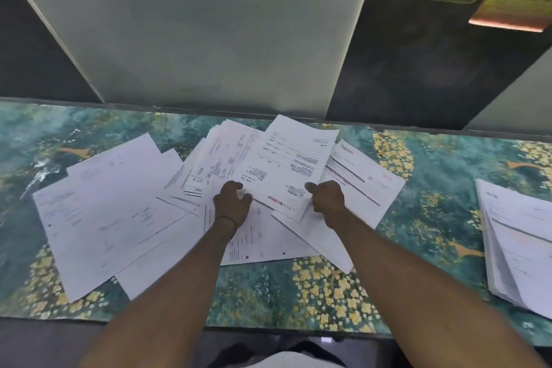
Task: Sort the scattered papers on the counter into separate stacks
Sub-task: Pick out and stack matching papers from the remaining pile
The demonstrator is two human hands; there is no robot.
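The right hand (327, 199) is pinching the top sheet (286, 164). The left hand (231, 203) is curling beside it; I cannot tell if it is holding anything. The scattered papers (113, 212) are lying under both hands on the worktop (298, 293).

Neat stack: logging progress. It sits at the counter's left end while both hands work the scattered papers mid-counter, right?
No. The head view shows the neat stack at the right end of the counter; the left hand and right hand do work the scattered papers mid-counter.

We read no text: print on scattered papers (113, 212) on worktop too blurred; red logo (276, 198) on top sheet (286, 158) illegible too.
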